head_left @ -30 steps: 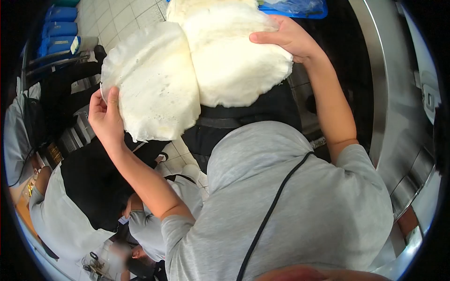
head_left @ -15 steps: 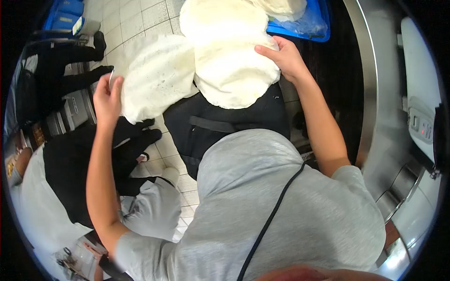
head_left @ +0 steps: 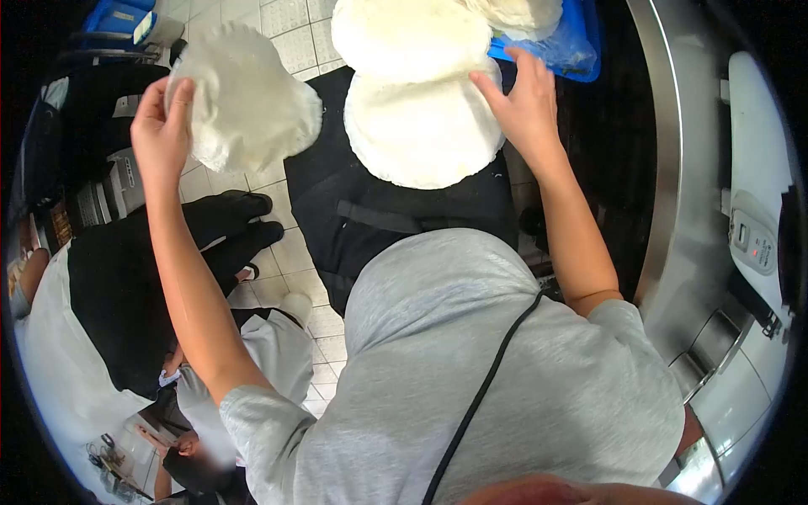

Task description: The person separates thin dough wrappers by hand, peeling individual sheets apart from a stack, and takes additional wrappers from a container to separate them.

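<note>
Pinched in my left hand (head_left: 162, 126) is the edge of a thin, pale round flatbread (head_left: 251, 99), which hangs out to the left, wavy and slightly translucent. More flatbreads (head_left: 425, 139) lie over the black apron (head_left: 379, 210) on my lap, and another pale flatbread (head_left: 408, 38) overlaps them at the top. My right hand (head_left: 526, 109) is at their right edge, thumb and fingers apart, with nothing visible in it. Whether its thumb touches the edge I cannot tell.
A blue tray (head_left: 591, 50) holding more flatbreads (head_left: 526, 17) and blue plastic sits at top right. Along the right runs a metal counter edge (head_left: 669, 151). Other people in black and white clothing (head_left: 84, 337) are close on the left, above a tiled floor (head_left: 290, 252).
My left hand has moved up and left with its flatbread, now apart from the others. My right hand has let go of the lap flatbreads' edge and spread its fingers.
</note>
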Tool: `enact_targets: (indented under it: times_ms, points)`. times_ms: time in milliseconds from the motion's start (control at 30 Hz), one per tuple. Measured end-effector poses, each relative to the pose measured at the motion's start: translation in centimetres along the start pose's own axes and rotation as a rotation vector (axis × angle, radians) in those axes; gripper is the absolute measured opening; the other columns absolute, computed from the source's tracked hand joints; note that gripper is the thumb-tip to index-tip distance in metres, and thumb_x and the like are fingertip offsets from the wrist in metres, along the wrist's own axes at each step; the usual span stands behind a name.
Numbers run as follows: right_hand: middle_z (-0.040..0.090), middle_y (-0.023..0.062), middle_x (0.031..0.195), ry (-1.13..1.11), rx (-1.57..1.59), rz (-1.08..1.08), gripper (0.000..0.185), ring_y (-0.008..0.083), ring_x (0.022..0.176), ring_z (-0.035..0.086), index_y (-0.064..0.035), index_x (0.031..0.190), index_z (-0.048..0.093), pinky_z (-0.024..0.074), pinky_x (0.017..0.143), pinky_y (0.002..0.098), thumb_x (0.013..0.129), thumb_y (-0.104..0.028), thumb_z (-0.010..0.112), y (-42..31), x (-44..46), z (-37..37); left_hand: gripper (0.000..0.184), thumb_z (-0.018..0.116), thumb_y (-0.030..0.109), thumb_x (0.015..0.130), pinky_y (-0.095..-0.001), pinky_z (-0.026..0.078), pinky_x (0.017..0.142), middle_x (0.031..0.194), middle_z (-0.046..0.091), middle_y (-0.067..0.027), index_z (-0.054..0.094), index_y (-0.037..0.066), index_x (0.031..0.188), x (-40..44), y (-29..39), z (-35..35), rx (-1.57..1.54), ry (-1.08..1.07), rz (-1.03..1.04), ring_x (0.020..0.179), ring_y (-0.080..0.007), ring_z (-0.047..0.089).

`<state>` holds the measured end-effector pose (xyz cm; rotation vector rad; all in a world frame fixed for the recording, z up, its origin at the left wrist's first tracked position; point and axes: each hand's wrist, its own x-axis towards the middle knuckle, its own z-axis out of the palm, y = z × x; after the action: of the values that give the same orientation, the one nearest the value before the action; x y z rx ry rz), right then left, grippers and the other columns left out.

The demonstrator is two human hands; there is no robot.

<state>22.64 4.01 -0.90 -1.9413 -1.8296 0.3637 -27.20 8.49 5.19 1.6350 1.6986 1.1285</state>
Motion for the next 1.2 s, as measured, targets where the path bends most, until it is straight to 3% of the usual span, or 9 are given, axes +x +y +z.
enact_targets:
  times_ms: [67,167,300,400,533,800,933,1067,1200]
  points:
    - [0.075,0.0204,0.113,0.268,0.098,-0.265,0.052,0.0386,0.103,0.071,0.0032,0.124,0.07,0.0574,0.095,0.0462,0.098,-0.04,0.081,-2.4,0.4,-0.2,0.027,0.076,0.023,0.108,-0.0202,0.048,0.074,0.097,0.074,0.0024,0.075,-0.002,0.117,-1.2,6.4,1.2,-0.003,0.046,0.065,0.085,-0.0028,0.06]
    - [0.076,0.0124,0.12,-0.334,1.035,-0.038,0.039,0.0188,0.108,0.072,-0.0007,0.128,0.071,0.0574,0.096,0.0331,0.113,-0.036,0.065,-6.9,-0.2,1.6,0.02,0.078,0.018,0.105,-0.0218,0.05,0.07,0.095,0.076,-0.0019,0.077,0.002,0.116,-3.9,14.2,4.9,0.128,0.006,0.213,0.083,-0.0031,0.063]
    - [0.066,0.0154,0.148,-0.886,2.09,0.394,0.055,0.026,0.136,0.063,-0.0044,0.155,0.054,0.0525,0.115,0.0424,0.117,-0.044,0.051,-9.8,-1.5,3.3,0.04,0.087,0.025,0.093,-0.0342,0.06,0.07,0.11,0.077,-0.0122,0.074,0.008,0.126,-8.6,19.9,11.5,0.18,-0.383,0.49,0.08,-0.0225,0.075]
    - [0.065,0.0151,0.15,-0.814,2.225,0.442,0.056,0.0264,0.137,0.062,-0.0047,0.156,0.053,0.0515,0.116,0.0428,0.117,-0.045,0.051,-10.2,-2.5,3.1,0.06,0.092,0.039,0.086,-0.0379,0.064,0.078,0.122,0.076,-0.0139,0.071,0.006,0.132,-11.4,21.3,14.8,0.098,-0.564,0.627,0.092,-0.0307,0.077]
    - [0.064,0.0148,0.152,-0.627,2.198,0.414,0.056,0.027,0.14,0.06,-0.005,0.157,0.052,0.0501,0.118,0.0434,0.117,-0.045,0.051,-8.8,-0.8,1.9,0.055,0.09,0.035,0.088,-0.0371,0.064,0.077,0.124,0.075,-0.0146,0.071,0.003,0.128,-13.7,17.6,15.5,0.061,-0.571,0.816,0.092,-0.0308,0.077]
    - [0.061,0.014,0.157,-0.095,1.844,-0.08,0.058,0.0282,0.144,0.058,-0.0056,0.159,0.051,0.0475,0.122,0.0444,0.117,-0.045,0.051,-2.0,12.8,-2.5,0.032,0.081,0.025,0.093,-0.0375,0.06,0.074,0.115,0.072,-0.0091,0.071,0.005,0.116,-17.6,7.9,12.3,0.313,-0.67,0.673,0.09,-0.0238,0.072]
    - [0.058,0.0124,0.161,-0.002,1.547,-0.17,0.06,0.0295,0.147,0.055,-0.0074,0.162,0.048,0.0453,0.124,0.0457,0.117,-0.045,0.049,5.8,20.8,2.8,0.029,0.082,0.015,0.091,-0.0401,0.062,0.076,0.118,0.073,-0.0128,0.07,0.003,0.116,-18.1,5.7,10.1,0.354,-0.706,0.661,0.093,-0.0304,0.074]
    - [0.058,0.0121,0.162,0.063,2.244,0.6,0.051,0.0327,0.149,0.054,-0.0108,0.156,0.057,0.0416,0.126,0.051,0.114,-0.039,0.048,5.5,19.9,1.7,0.025,0.079,0.014,0.093,-0.0412,0.061,0.074,0.115,0.073,-0.0121,0.07,0.004,0.115,-17.6,5.3,9.6,0.393,-0.512,0.56,0.089,-0.0314,0.072]
    - [0.059,0.0109,0.16,-0.363,2.59,0.239,0.063,0.0371,0.149,0.054,-0.0128,0.156,0.057,0.0385,0.127,0.0598,0.111,-0.055,0.044,10.7,20.5,4.6,0.019,0.075,0.006,0.097,-0.0384,0.058,0.065,0.108,0.074,-0.0157,0.069,0.001,0.114,-18.0,5.1,9.3,0.289,-0.286,0.198,0.072,-0.0299,0.069]
